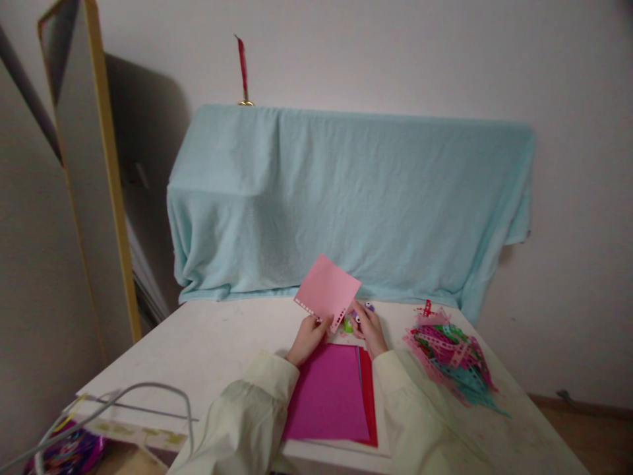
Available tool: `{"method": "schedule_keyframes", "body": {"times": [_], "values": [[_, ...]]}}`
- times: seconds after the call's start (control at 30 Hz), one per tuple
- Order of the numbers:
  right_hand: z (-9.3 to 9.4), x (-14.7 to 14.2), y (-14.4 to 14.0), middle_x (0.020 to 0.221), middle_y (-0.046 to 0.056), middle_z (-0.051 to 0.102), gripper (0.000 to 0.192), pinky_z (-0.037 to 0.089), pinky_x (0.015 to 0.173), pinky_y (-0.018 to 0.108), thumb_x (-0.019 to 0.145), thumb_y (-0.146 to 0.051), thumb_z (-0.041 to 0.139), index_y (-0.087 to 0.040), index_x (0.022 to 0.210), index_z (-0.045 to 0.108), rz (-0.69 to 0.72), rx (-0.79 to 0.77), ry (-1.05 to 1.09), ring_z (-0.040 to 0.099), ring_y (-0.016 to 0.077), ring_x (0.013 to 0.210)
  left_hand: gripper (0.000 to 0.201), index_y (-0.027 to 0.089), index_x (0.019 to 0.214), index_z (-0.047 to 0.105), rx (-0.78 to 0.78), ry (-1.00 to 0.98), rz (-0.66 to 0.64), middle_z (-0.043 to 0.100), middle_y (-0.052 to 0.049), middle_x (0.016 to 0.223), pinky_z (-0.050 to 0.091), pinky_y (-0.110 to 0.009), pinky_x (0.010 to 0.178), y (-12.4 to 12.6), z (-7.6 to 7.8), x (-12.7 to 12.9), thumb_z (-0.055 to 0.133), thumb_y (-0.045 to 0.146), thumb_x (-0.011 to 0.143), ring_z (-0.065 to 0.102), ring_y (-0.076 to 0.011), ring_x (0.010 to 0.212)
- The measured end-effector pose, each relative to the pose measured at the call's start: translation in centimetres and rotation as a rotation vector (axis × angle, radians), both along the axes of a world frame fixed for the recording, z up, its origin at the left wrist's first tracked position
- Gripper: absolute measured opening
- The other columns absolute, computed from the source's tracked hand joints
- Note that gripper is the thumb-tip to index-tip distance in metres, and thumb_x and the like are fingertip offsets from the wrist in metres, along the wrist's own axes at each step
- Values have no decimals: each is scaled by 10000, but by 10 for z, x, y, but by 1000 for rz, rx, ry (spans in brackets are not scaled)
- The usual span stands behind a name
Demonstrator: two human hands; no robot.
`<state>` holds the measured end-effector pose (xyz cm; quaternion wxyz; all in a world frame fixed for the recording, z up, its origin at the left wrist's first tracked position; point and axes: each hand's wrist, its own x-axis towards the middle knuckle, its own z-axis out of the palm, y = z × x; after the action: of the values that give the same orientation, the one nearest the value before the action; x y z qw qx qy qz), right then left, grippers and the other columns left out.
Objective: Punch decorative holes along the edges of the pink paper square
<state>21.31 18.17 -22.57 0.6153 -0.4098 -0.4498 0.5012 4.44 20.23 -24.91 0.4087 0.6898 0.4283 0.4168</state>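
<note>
Pink paper (328,288): light, floppy, creases easily, so hold it near the punched edge
Left hand (307,338): pinching its corner
Right hand (370,328): closed on punch (349,324)

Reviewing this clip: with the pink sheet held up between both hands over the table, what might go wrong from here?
1. The pink sheet is pinched only at its lower edge by the left hand and right hand, so it may bend or slip.
2. The pile of punched strips sits close to the right sleeve; a sweep might scatter it.
3. The magenta sheets reach the table edge and may slide off.
</note>
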Motion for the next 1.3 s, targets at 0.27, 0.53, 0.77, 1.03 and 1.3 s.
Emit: {"method": "schedule_keyframes", "body": {"times": [0.27,0.53,0.77,1.03,1.3], "values": [[-4,8,7,469,-76,407,405,169,335,175,734,-579,563,-174,755,566,-141,-16,42,256,36,340,539,132,581,566,32,3,55,557,-20,472,351,-221,485,2,-2,-1,403,577,838,532,-138,473],[-1,14,9,685,-60,524,387,217,341,153,718,-457,654,-227,1007,537,-293,108,96,343,22,382,578,145,469,534,68,7,136,517,-14,417,354,-231,523,-2,7,-5,398,558,849,513,-130,450],[2,20,8,865,13,648,437,298,374,152,719,-480,662,-222,1006,457,-425,140,60,426,31,416,581,152,435,512,84,-37,257,500,-11,402,346,-238,555,2,6,-10,405,543,852,514,-130,458],[-8,29,15,842,51,676,462,357,411,202,728,-599,567,-191,937,510,-537,112,-108,468,76,423,568,157,445,507,91,-60,311,495,-6,397,332,-237,533,5,1,-12,406,539,854,498,-126,441],[-8,52,10,844,76,634,415,406,688,292,797,-556,498,-174,927,594,-745,187,-861,547,174,673,574,159,438,504,87,-40,318,489,-7,397,307,-238,505,5,2,-12,408,555,844,480,-121,430]]}}
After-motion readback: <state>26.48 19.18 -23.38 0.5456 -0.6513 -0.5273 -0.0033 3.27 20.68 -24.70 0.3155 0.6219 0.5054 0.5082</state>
